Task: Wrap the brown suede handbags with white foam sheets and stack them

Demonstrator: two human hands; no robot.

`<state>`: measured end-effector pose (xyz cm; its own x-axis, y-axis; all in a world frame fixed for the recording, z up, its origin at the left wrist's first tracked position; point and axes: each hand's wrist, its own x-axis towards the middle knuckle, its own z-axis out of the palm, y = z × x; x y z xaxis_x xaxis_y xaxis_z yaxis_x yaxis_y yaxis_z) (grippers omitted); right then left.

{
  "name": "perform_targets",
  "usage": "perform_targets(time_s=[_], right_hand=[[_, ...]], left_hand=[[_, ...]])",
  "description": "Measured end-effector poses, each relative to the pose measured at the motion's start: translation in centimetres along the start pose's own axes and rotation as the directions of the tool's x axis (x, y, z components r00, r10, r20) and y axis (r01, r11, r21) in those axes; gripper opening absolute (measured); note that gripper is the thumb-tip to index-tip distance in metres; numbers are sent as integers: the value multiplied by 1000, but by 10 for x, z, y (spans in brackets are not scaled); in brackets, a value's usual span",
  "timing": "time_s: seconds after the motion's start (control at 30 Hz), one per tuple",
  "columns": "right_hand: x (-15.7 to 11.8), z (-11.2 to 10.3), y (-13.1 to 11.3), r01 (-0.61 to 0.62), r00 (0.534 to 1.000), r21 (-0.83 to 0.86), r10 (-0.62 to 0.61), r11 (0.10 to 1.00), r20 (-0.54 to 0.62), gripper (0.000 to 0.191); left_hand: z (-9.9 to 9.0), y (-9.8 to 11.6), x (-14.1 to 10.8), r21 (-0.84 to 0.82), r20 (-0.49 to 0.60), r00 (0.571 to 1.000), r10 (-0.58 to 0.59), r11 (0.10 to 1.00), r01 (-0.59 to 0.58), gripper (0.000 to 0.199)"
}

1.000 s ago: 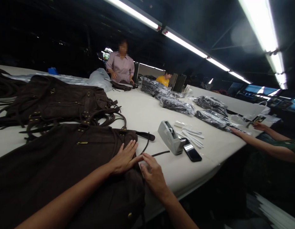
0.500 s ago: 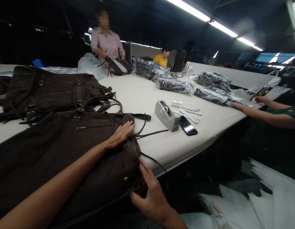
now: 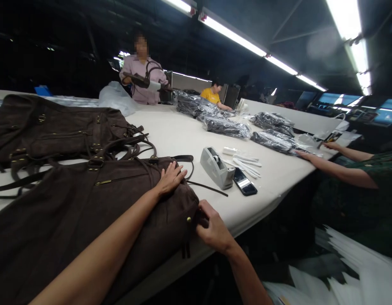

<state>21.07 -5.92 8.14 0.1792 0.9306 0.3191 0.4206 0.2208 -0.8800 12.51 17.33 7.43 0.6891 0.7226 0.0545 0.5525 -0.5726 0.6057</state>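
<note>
A large dark brown leather bag [image 3: 120, 220] lies on its side across the near edge of the table. My left hand [image 3: 172, 178] rests flat on its upper right part, fingers spread. At the bag's right end, my right hand [image 3: 213, 226] pinches the corner; its fingertips are partly hidden behind the leather. Near that hand sits a small brass stud on the bag's end. Thin straps trail from the bag onto the table. Just behind it lies a second brown bag [image 3: 65, 137] with buckles, zips and handles.
A grey tape dispenser [image 3: 216, 169], a phone [image 3: 245, 181] and white strips [image 3: 247, 164] lie on the white table [image 3: 170, 131]. Plastic-wrapped bags [image 3: 226, 126] are stacked beyond. A co-worker's hands [image 3: 305, 156] are at the right; two more people work at the back. White sheets [image 3: 351, 258] fill the lower right.
My right hand has moved up and closed on the bag's corner. The near bag's right end has shifted rightward, my left hand with it. The co-worker at the back has lifted a bag.
</note>
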Motion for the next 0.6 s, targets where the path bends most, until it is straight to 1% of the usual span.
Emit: perform_targets(time_s=[0.07,0.13,0.3,0.33,0.43,0.5,0.57,0.6], right_hand=[[-6,-11,1,-54,992,27,51,998,112,42],[-10,-11,0,-86,987,32,81,996,139,39],[-1,6,5,-150,989,-66,151,986,5,8],[2,8,8,-158,987,-82,158,984,-6,7],[5,8,12,-152,988,-151,151,977,-22,15],[3,5,12,-146,989,-177,141,973,-44,17],[1,4,11,-135,989,-133,127,982,-73,10],[0,3,10,-134,988,-75,128,988,-80,5]], left_hand=[[3,-1,1,11,-4,1000,17,1000,-17,73],[5,-3,-1,25,-1,1000,30,999,-30,74],[6,-5,-5,79,19,998,52,995,-53,79],[6,-5,-5,90,24,998,55,994,-57,79],[7,-5,-6,116,36,997,61,991,-65,79],[7,-4,-6,126,41,997,61,990,-66,79],[6,-4,-6,135,43,997,60,989,-65,79],[6,-4,-6,139,43,997,59,988,-65,79]])
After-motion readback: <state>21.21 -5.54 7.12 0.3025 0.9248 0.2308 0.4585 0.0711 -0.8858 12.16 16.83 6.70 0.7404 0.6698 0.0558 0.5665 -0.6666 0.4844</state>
